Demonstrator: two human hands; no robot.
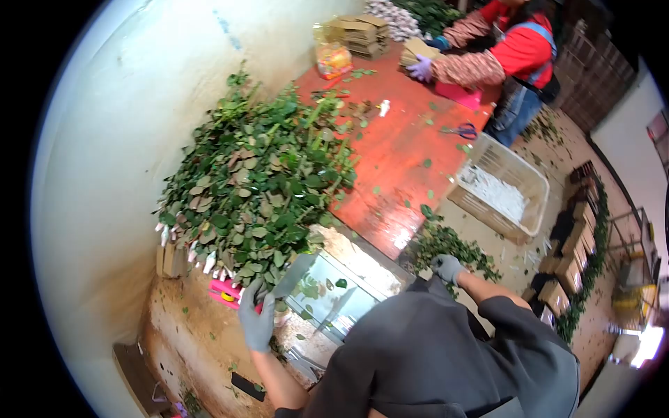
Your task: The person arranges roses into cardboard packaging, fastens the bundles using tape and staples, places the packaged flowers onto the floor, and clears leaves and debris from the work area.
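Note:
My left hand (257, 320), in a grey glove, is at the front edge of a big heap of leafy rose stems (258, 181). Its fingers are curled, and a bit of red shows beside them; what they hold is mostly hidden. Just left of it lies a pink tape dispenser (224, 293). My right hand (448, 269), also gloved, is closed low by loose leafy cuttings (453, 244) beyond the table corner; I cannot make out anything in it. Between my hands is a glass-topped surface (334, 285) with scattered leaves. White-wrapped flower heads (210, 262) poke out under the heap.
A co-worker (523, 49) in red handles cardboard pieces (420, 50) at the red table (390, 160). Scissors (461, 131) lie near its edge, beside a plastic crate (533, 202) with white scraps. A phone (248, 386) is near my left forearm. Boxes (568, 261) line the right.

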